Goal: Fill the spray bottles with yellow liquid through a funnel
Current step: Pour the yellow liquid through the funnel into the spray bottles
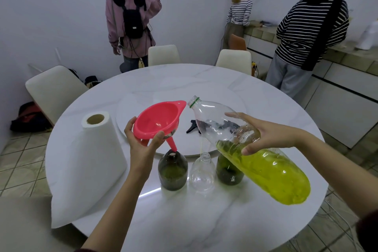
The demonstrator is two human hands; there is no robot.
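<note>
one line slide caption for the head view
Left hand holds pink funnel over a dark bottle; right hand tilts the bottle of yellow liquid.

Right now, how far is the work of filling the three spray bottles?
Early. The left hand holds the pink funnel tilted, its spout at the left dark bottle, whose fill level is hard to read. The right hand holds the big bottle of yellow liquid, not pouring yet. The clear bottle looks empty. The right dark bottle also waits.
</note>
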